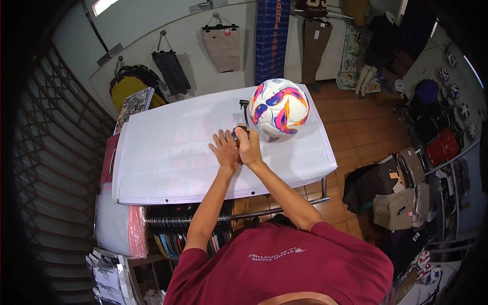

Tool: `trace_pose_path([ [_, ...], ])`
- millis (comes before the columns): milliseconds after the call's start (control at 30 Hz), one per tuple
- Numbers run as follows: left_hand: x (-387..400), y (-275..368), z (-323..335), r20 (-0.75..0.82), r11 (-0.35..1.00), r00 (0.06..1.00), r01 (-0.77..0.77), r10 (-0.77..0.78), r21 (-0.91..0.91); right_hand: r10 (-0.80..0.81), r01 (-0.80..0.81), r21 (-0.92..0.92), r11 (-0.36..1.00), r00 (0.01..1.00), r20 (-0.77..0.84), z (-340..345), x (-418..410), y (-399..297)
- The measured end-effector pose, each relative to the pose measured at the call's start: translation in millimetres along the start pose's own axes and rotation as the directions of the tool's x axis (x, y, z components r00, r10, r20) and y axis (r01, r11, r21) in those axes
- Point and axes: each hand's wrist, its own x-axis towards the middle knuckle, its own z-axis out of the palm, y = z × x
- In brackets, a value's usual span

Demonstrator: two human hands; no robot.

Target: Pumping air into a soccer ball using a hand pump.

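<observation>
A white football [280, 108] with pink, orange and purple swirls rests on the white-covered table [171, 152], near its far right side. My right hand [249, 148] is wrapped around the black handle of a small hand pump [238, 132]. From the pump a black hose [246, 114] runs away from me and ends in a black connector [244, 103], left of the ball. My left hand [225, 149] lies close against the right one with its fingers spread. Both hands hide most of the pump's body, and the left thumb is hidden too.
Below the table's near edge, a metal rail [267, 211] carries hanging clothes. Plastic packs [118, 225] lie at the left, beside a folding metal gate [49, 152]. Stacked trousers [396, 206] stand at the right. Garments hang on the back wall.
</observation>
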Motion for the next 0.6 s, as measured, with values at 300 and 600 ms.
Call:
trace_pose_path([
  [300,-3,9,-28,0.006,0.963,0.999,0.04,-0.04,-0.266,-0.132,0.111,0.164,0.98,0.984,0.123,5,15,-69],
  [600,-2,-3,-8,0.089,0.99,0.996,-0.004,0.017,-0.141,-0.136,0.134,0.035,0.99,0.987,0.085,3,2,2],
])
